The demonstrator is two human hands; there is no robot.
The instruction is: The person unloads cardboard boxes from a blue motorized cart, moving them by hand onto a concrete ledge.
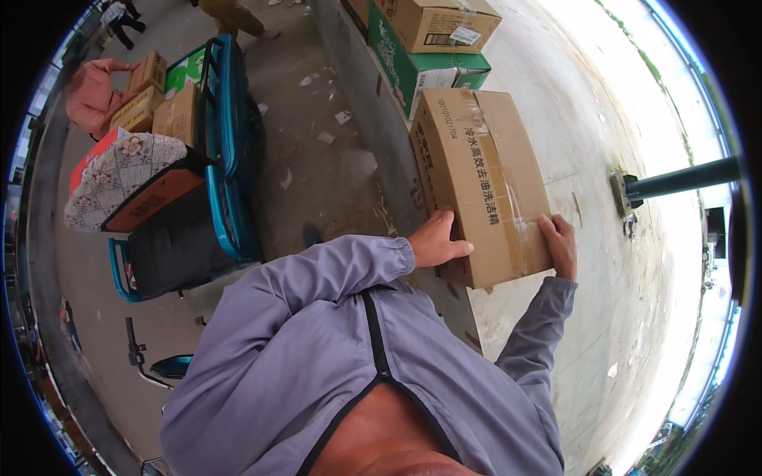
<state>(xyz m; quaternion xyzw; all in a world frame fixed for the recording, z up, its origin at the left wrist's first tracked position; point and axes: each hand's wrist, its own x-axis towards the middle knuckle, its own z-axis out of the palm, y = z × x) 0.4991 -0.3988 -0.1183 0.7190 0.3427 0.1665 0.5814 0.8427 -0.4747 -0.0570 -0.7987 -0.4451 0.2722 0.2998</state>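
A brown cardboard carton [512, 160], sealed with clear tape and printed with dark writing, is between my two hands at the edge of a raised concrete platform [518, 315]. My left hand [442, 241] grips its near left side, the thumb lying on the top edge and the other fingers partly hidden. On the opposite side my right hand [561, 245] presses against the near right edge, thumb on top. Just beyond the carton stands a green carton [397, 65], with another brown carton [449, 27] stacked on it. The underside of the held carton is hidden.
To the left, on lower ground, stands a blue cargo tricycle [231, 119] loaded with several cartons [177, 116]. A person in a pink top [95, 98] touches one of them. A dark metal post [684, 181] is at right. Paper scraps [326, 138] litter the lower ground.
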